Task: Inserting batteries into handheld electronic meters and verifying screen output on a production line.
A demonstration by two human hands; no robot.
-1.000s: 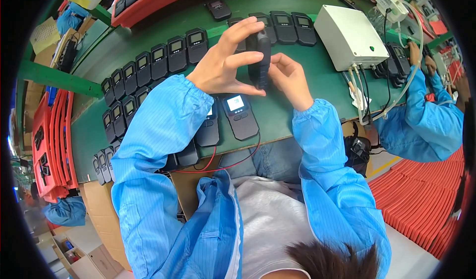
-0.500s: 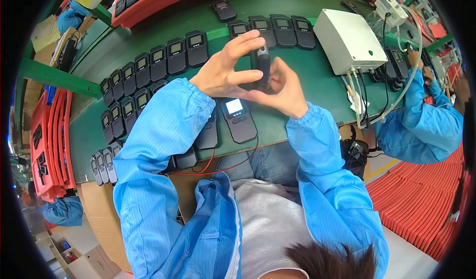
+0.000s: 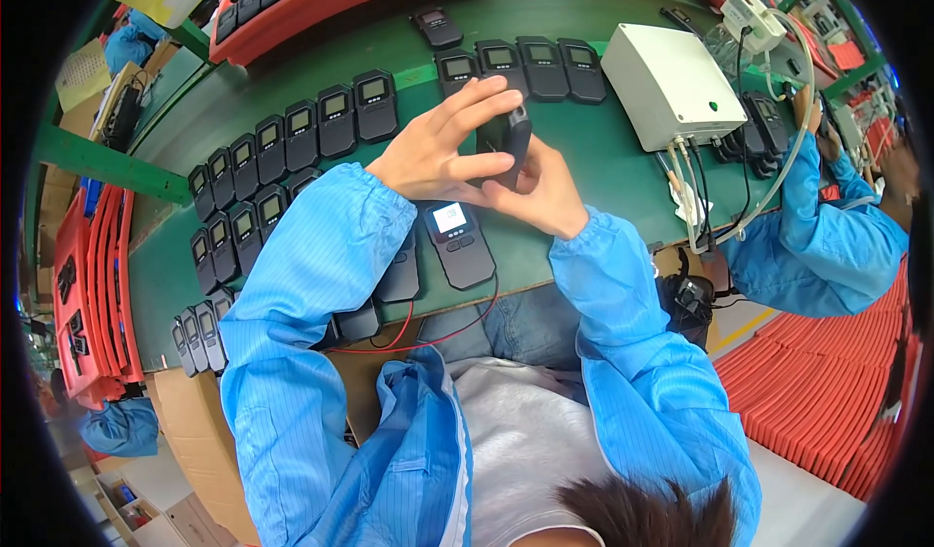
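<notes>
Seemingly, both hands (image 3: 486, 173) clasp black device (image 3: 504, 137), mid-table

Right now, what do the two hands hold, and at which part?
One black device, held between both. The left hand grips its left side, fingers over the top; the right hand supports its lower end from below.
</notes>
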